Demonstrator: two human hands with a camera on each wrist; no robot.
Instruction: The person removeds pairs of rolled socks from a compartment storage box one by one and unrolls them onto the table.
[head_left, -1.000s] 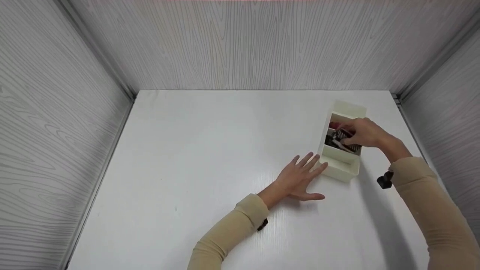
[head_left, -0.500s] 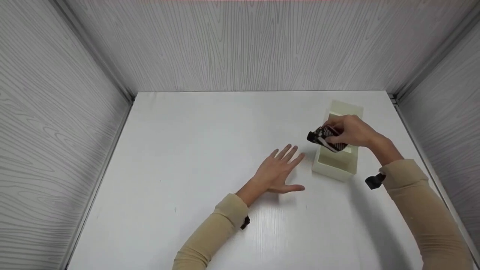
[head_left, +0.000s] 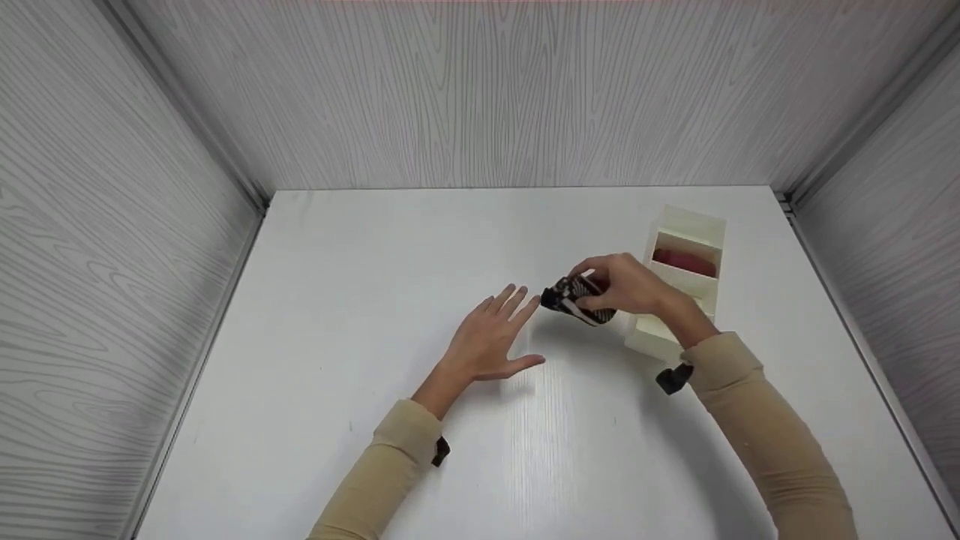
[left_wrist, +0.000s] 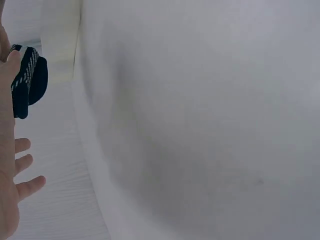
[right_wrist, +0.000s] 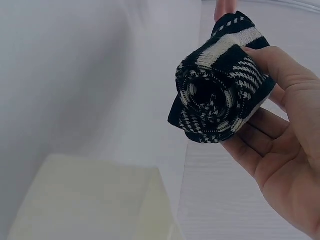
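Note:
My right hand point(head_left: 630, 285) grips a rolled-up knitted sock point(head_left: 581, 301), black and white with stripes and a houndstooth-like pattern. In the right wrist view, the thumb and fingers curl round the sock point(right_wrist: 220, 85), and its spiral end faces the camera. The sock is raised over the white table, left of the box. My left hand point(head_left: 487, 341) is spread flat with straight fingers, holding nothing; its fingertips are close to the sock's black end in the head view. In the left wrist view, the sock point(left_wrist: 27, 80) shows at the left edge, above the left fingers.
A cream divided box point(head_left: 656, 346) stands on the table's right side, partly hidden by the right forearm. A red rolled cloth item point(head_left: 686, 262) lies in one of its compartments. Wood-grain panels point(head_left: 480, 90) enclose the white table point(head_left: 360, 262) at the back and sides.
My right hand has lifted the sock out of the box and carried it left. My left hand has moved left, away from the box, fingers still spread.

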